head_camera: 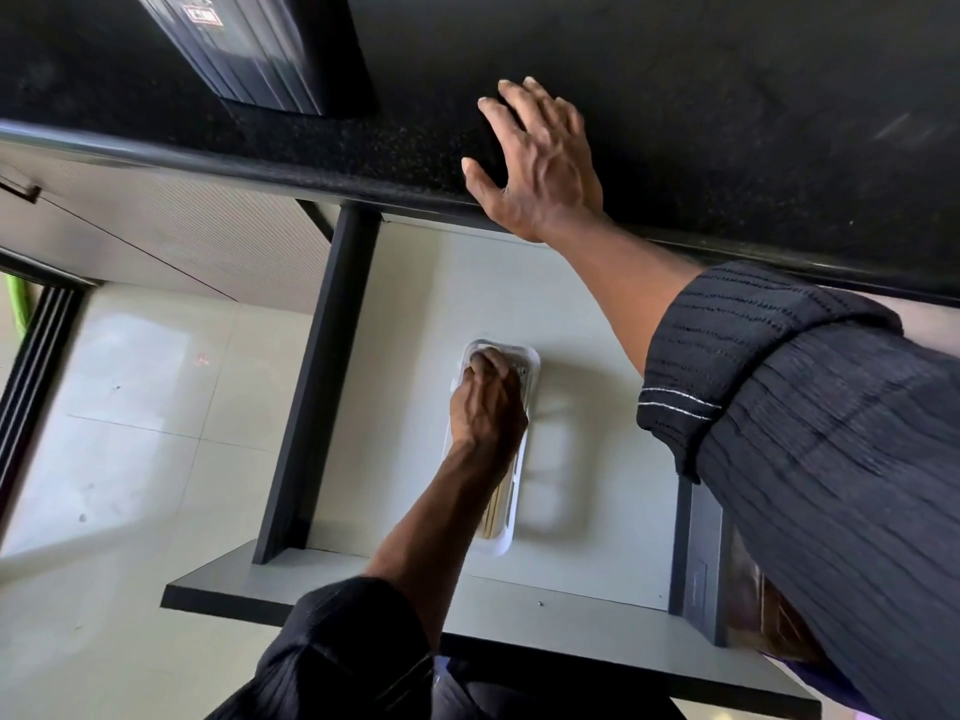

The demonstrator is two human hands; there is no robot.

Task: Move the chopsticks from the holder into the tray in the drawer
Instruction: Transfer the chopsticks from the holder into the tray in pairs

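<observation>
An open drawer [405, 324] with a pale bottom holds a long white tray [530, 366]. Wooden chopsticks [497, 511] lie lengthwise in the tray. My left hand [488, 402] reaches down into the tray, its fingers curled over the far ends of the chopsticks. My right hand [540, 163] rests flat on the black countertop [727, 122] above the drawer, fingers spread and holding nothing. A black ribbed holder [249, 49] stands on the counter at the far left; its contents are cut off by the frame.
The drawer's dark side wall [322, 376] runs along the left and its grey front panel [249, 589] is nearest me. A dark box [701, 553] sits at the drawer's right side. Pale floor tiles [130, 433] lie to the left.
</observation>
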